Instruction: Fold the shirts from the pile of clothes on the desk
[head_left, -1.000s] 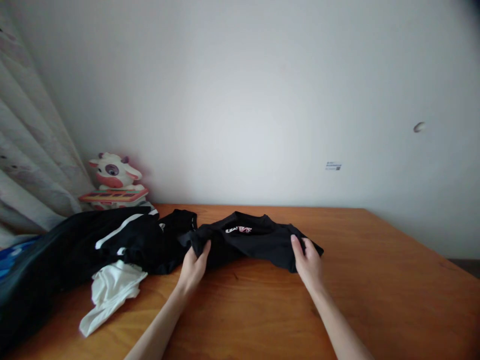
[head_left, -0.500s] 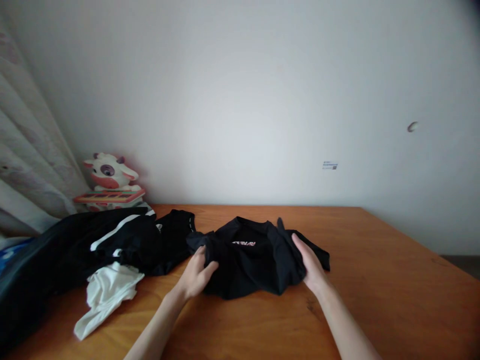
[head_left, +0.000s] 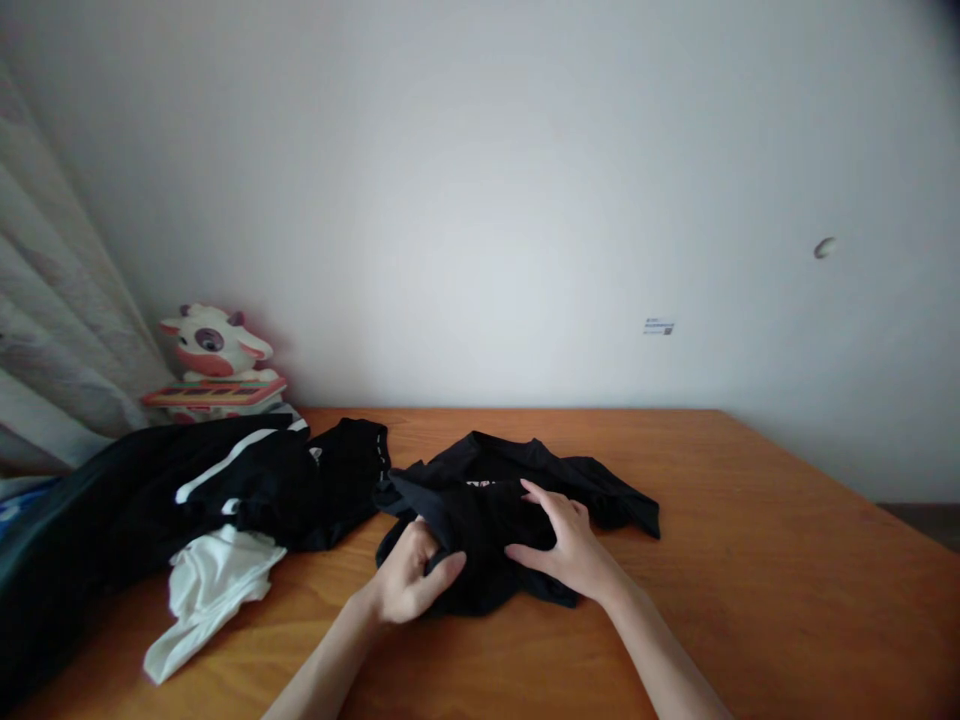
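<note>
A black T-shirt (head_left: 600,495) with a small printed logo lies bunched on the wooden table (head_left: 750,580), in the middle. My left hand (head_left: 409,580) pinches the shirt's near left edge, thumb on top and fingers curled under the cloth. My right hand (head_left: 566,545) lies on top of the shirt with fingers spread, pressing the fabric down. Both forearms reach in from the bottom edge.
A pile of black clothes with white stripes (head_left: 187,490) covers the table's left side, with a white garment (head_left: 206,595) in front of it. A cow toy with a small keyboard (head_left: 214,365) stands by the wall. A curtain (head_left: 52,350) hangs at the left.
Both hands have drawn the shirt toward me and together. The right hand moved left from the shirt's right edge onto its top, and the cloth is now more bunched.
</note>
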